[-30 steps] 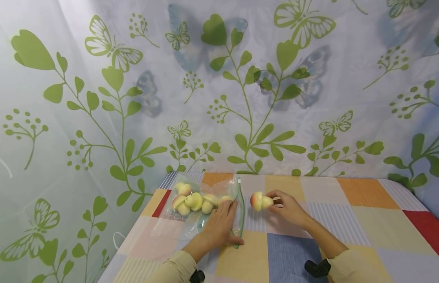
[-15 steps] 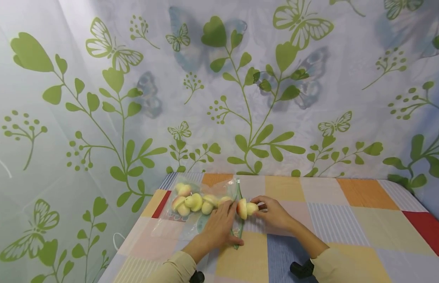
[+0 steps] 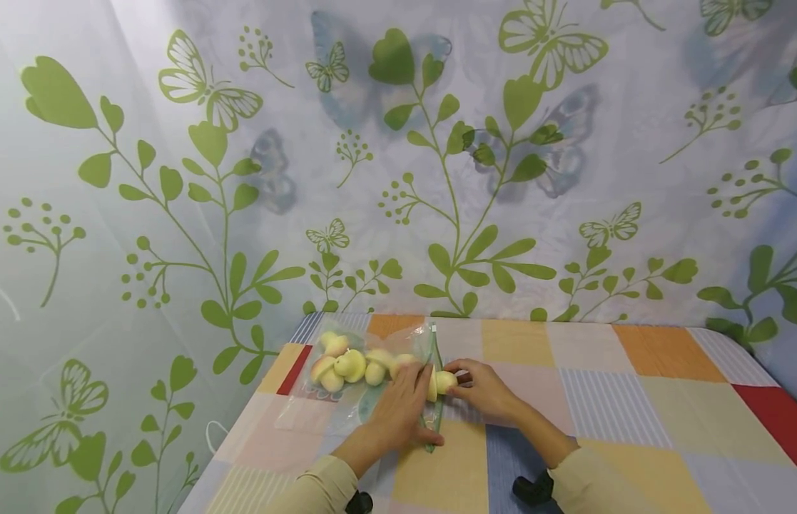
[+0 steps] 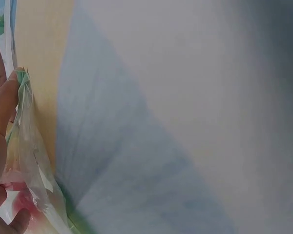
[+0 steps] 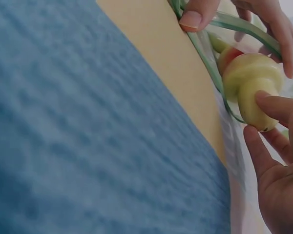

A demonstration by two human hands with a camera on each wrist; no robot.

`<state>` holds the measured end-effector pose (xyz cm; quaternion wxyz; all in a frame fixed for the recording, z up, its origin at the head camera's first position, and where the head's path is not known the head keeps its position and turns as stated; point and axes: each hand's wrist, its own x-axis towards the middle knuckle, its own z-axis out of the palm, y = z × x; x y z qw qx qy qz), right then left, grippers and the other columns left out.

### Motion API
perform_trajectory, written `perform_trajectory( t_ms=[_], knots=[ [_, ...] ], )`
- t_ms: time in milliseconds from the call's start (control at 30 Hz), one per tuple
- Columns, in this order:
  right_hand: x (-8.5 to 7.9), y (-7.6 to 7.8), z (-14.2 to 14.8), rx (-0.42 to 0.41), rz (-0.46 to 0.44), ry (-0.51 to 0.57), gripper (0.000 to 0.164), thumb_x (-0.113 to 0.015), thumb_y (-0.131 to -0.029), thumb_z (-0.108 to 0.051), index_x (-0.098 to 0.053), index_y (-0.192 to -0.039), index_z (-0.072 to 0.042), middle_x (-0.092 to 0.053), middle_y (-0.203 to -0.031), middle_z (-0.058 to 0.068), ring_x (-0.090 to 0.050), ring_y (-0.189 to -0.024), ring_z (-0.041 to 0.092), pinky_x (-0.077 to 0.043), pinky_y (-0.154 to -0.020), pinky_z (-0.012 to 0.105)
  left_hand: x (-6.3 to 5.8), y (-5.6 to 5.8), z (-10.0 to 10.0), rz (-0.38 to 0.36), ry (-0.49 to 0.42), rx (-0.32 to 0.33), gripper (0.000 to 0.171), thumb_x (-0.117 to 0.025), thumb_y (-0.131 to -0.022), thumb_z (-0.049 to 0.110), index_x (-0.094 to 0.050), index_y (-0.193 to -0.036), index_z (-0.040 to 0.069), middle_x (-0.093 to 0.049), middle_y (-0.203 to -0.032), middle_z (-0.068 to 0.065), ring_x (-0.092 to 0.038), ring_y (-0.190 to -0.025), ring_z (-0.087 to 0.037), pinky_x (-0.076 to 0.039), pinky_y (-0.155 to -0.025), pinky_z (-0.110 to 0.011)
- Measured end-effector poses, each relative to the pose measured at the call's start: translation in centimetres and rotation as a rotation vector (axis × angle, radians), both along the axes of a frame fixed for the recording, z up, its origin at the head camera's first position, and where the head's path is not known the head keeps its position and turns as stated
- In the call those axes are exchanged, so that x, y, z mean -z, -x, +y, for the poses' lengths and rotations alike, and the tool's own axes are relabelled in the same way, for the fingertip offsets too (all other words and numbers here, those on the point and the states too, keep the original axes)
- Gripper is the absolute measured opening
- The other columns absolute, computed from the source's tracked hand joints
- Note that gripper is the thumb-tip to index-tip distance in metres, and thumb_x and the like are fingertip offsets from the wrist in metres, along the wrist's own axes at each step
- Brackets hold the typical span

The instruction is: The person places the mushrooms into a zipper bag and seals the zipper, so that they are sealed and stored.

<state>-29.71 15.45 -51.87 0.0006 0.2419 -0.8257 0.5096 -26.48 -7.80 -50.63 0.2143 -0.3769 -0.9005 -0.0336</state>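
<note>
A clear zip bag with a green zip edge lies flat on the table, its mouth to the right. Several yellow toy mushrooms with reddish caps are inside. My left hand lies across the mouth end, its thumb and fingers spreading the green edges in the right wrist view. With fingertips and thumb on its stem, my right hand pinches another toy mushroom. Its cap points left into the bag's mouth. In the head view, my left fingers partly hide that cap.
A patchwork cloth covers the table. Behind it hangs a pale curtain with green leaves and butterflies. A white cord loops at the table's left edge. Black wrist mounts sit below both hands.
My right hand has moved left, bringing the pinched toy mushroom from beside the bag into its mouth. The mushrooms inside shifted slightly; my left hand stayed put.
</note>
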Motion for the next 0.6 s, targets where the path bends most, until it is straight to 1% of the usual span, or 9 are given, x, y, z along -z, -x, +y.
perform_trajectory(
  t_ms=[133, 233, 367, 467, 600],
  knots=[
    [0.4, 0.2, -0.1, 0.001, -0.004, 0.002, 0.034, -0.078, -0.095, -0.014, -0.068, -0.126, -0.008, -0.066, -0.126, 0.011, -0.069, -0.107, 0.032, -0.058, -0.083, 0.038, -0.2, 0.0, 0.1, 0.026, 0.006, 0.014, 0.137, -0.088, -0.057, 0.074, -0.035, -0.154, -0.007, -0.04, -0.147, -0.018, -0.044, -0.134, -0.03, -0.035, -0.114, -0.041],
    [0.7, 0.3, -0.3, -0.01, 0.015, 0.009, 0.033, -0.078, -0.094, -0.014, -0.069, -0.125, -0.006, -0.066, -0.125, 0.012, -0.069, -0.105, 0.032, -0.058, -0.084, 0.039, -0.2, 0.0, 0.2, 0.044, 0.022, 0.002, 0.138, -0.087, -0.056, 0.076, -0.035, -0.154, -0.006, -0.041, -0.147, -0.018, -0.045, -0.133, -0.03, -0.036, -0.113, -0.041],
    [1.0, 0.5, -0.6, -0.016, 0.041, 0.007, 0.034, -0.078, -0.094, -0.013, -0.07, -0.125, -0.004, -0.068, -0.123, 0.013, -0.07, -0.102, 0.031, -0.058, -0.084, 0.037, -0.2, -0.1, 0.4, 0.06, 0.047, -0.022, 0.139, -0.086, -0.054, 0.077, -0.035, -0.154, -0.005, -0.042, -0.147, -0.018, -0.046, -0.132, -0.029, -0.041, -0.108, -0.04],
    [1.1, 0.6, -1.0, -0.018, 0.039, -0.004, 0.034, -0.079, -0.094, -0.013, -0.07, -0.125, -0.003, -0.069, -0.12, 0.012, -0.071, -0.101, 0.028, -0.058, -0.082, 0.033, -0.3, -0.2, 0.5, 0.069, 0.06, -0.036, 0.14, -0.085, -0.053, 0.079, -0.036, -0.154, -0.004, -0.042, -0.147, -0.017, -0.046, -0.129, -0.029, -0.046, -0.099, -0.038],
    [1.0, 0.7, -1.5, -0.021, 0.041, -0.01, 0.037, -0.079, -0.093, -0.011, -0.07, -0.126, 0.001, -0.069, -0.117, 0.013, -0.071, -0.097, 0.026, -0.058, -0.078, 0.032, -0.5, -0.3, 0.6, 0.069, 0.073, -0.052, 0.14, -0.084, -0.052, 0.08, -0.037, -0.154, -0.003, -0.042, -0.147, -0.016, -0.046, -0.127, -0.028, -0.047, -0.09, -0.036]
  ],
)
